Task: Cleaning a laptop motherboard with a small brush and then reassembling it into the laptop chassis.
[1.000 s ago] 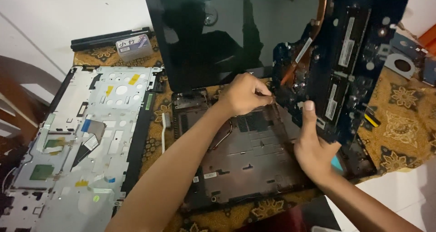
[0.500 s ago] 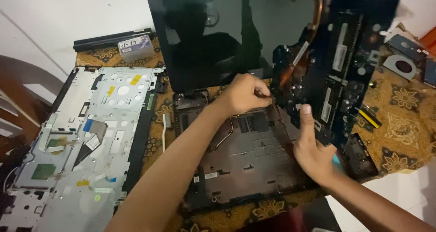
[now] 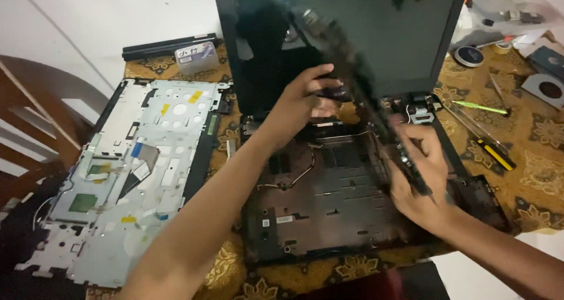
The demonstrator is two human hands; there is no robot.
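A dark motherboard [image 3: 358, 88], blurred and seen edge-on, slants from the upper left down to the lower right over an opened laptop base [image 3: 329, 218]. My left hand [image 3: 305, 103] grips the board near its upper part, in front of the upright black screen [image 3: 364, 36]. My right hand [image 3: 418, 179] holds the board's lower end above the right side of the base. Loose thin cables [image 3: 296, 174] lie inside the base.
A removed silver palm-rest cover [image 3: 135, 177] lies inside-up at the left. Behind it are a black battery bar [image 3: 167, 44] and a small plastic box [image 3: 197, 56]. On the patterned cloth at the right lie screwdrivers [image 3: 484, 144], a round tin [image 3: 469, 56] and a fan [image 3: 549, 88]. A wooden chair [image 3: 35, 130] stands at the far left.
The motherboard has swung from facing me at the right to edge-on over the middle of the base. Both hands moved with it, and the view has shifted right.
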